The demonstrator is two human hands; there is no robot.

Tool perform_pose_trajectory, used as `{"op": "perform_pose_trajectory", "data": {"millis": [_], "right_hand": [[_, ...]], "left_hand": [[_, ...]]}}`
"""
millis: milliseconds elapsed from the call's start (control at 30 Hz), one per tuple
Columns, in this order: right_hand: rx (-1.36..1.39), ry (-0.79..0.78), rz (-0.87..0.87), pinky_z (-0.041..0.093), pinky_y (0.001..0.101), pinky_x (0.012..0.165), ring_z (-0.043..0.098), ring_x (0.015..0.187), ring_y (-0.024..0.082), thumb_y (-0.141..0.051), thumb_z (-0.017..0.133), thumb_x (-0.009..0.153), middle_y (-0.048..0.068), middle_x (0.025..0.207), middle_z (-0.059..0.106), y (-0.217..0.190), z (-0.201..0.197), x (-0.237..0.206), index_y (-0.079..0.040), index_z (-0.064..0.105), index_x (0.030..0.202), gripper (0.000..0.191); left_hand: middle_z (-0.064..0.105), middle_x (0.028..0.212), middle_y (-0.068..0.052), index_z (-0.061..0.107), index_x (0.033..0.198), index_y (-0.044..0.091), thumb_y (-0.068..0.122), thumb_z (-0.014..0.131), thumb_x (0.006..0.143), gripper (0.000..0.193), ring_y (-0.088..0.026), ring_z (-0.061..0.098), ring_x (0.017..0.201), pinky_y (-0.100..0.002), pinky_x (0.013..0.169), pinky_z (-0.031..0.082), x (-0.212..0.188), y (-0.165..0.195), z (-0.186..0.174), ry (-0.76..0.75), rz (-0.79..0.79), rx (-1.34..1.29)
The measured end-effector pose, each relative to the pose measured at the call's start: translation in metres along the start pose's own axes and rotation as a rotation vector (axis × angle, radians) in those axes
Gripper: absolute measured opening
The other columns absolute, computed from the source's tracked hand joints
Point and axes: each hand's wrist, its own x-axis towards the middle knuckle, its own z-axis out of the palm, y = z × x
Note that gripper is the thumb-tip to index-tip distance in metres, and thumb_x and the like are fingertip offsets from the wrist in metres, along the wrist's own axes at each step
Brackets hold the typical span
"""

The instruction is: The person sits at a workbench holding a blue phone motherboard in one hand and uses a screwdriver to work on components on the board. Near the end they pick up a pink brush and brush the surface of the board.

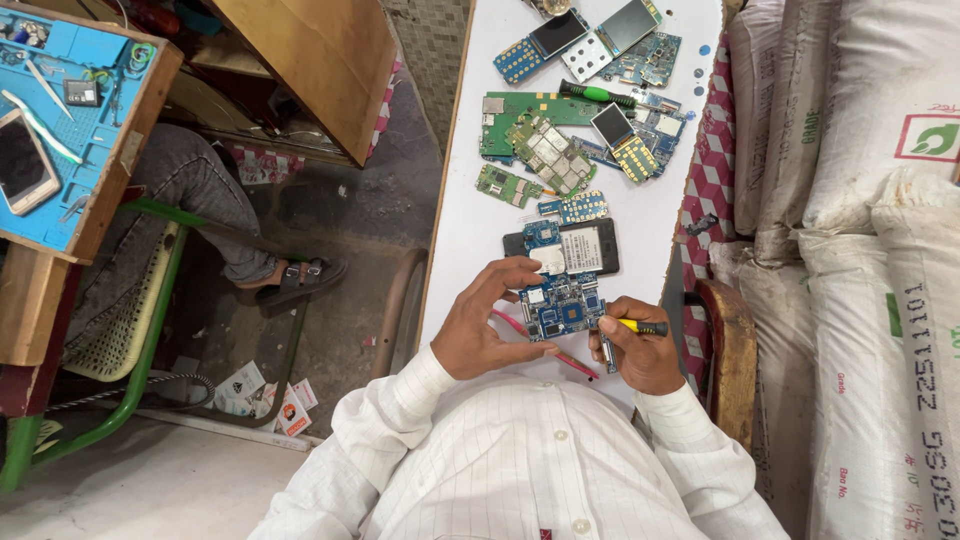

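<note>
My left hand (487, 322) grips a small blue phone circuit board (562, 310) by its left edge, just above the white table (470, 220). In my right hand (640, 352) is a yellow-handled screwdriver (636, 327), its tip at the board's lower right corner. A dark phone body with a white label (578, 247) lies directly behind the board. A pink tool (548, 348) lies on the table under my hands.
Several loose circuit boards and phone screens (570, 135) and a green-handled screwdriver (598, 95) litter the table's far end. White sacks (860, 230) stand stacked at the right. At left, another person's leg (215, 215) and a blue work mat (65, 130) with a phone.
</note>
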Motion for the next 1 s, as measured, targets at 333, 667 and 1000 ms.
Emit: {"op": "perform_pose_trajectory", "data": {"millis": [333,667,1000], "right_hand": [[0.0,0.005,0.001,0.056,0.0329,0.055,0.064,0.061,0.016,-0.019,0.071,0.096,0.011,0.075,0.068,0.0002,-0.0002,-0.0005,0.001,0.064,0.089,0.022],[0.0,0.002,0.008,0.055,0.0319,0.055,0.065,0.062,0.016,-0.018,0.071,0.096,0.011,0.076,0.068,0.0006,0.0,-0.0011,0.001,0.065,0.091,0.02],[0.007,-0.023,-0.006,0.055,0.0323,0.055,0.065,0.062,0.016,-0.018,0.07,0.096,0.012,0.076,0.068,0.0007,0.0005,-0.0003,0.002,0.066,0.092,0.021]], "left_hand": [[0.054,0.148,-0.013,0.056,0.136,0.014,0.033,0.096,0.071,0.078,-0.027,0.063,0.129,-0.038,0.097,0.058,0.0004,0.0,-0.0001,0.002,-0.02,-0.006],[0.053,0.148,-0.014,0.055,0.131,0.012,0.03,0.096,0.072,0.074,-0.026,0.063,0.129,-0.038,0.098,0.058,0.0001,-0.0009,0.0018,0.005,-0.003,-0.011],[0.053,0.146,-0.013,0.054,0.131,0.012,0.029,0.095,0.072,0.074,-0.026,0.062,0.129,-0.038,0.098,0.057,0.0002,-0.0008,0.001,0.005,0.014,-0.015]]}}
